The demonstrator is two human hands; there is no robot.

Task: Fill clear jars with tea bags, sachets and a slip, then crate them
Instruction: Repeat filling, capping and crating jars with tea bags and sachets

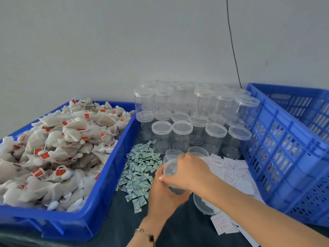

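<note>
Here, step in hand: a clear jar (172, 177) is being opened or steadied before filling, I judge.
Left hand (164, 195): wrapped around the jar's body from below, bracing it above the dark table (178, 227).
Right hand (188, 171): fingers curled over the jar's top, probably twisting the lid.
Tea bags (58, 148): heaped in the blue tray (99, 198) at left, within easy reach.
Sachets (140, 168): green pile just left of the hands.
Slips (231, 170): white papers spread at right, near the crate.
Empty jars (192, 114): lidded stock stacked at the far side.
Blue crate (284, 154): at right, ready for filled jars.
Loose lid (204, 205): lying near, under the right forearm.
</note>
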